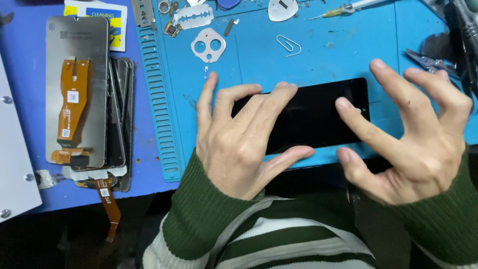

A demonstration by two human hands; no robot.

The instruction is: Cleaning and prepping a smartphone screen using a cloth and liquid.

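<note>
Black and glossy, the phone (318, 117) lies flat and face up on the blue work mat (259, 65), close to the mat's near edge and just in front of the person's striped sweater. The left hand (239, 142) rests on its left end, fingers spread over the glass and thumb along the lower edge, a loose hold rather than a tight grip. The right hand (418, 134) hovers open at the right end, its forefinger touching the glass near the top right corner. The phone looks closed and in one piece; no seam is lifted that I can see. Loose parts lie further back on the mat: a camera bezel (208, 45), a razor blade (195, 16), a paper clip (289, 45), tweezers (430, 62). A stack of spare screens (82, 94) sits well apart to the left on the counter. Room is tight at the near edge and freer between the phone and those small parts.
</note>
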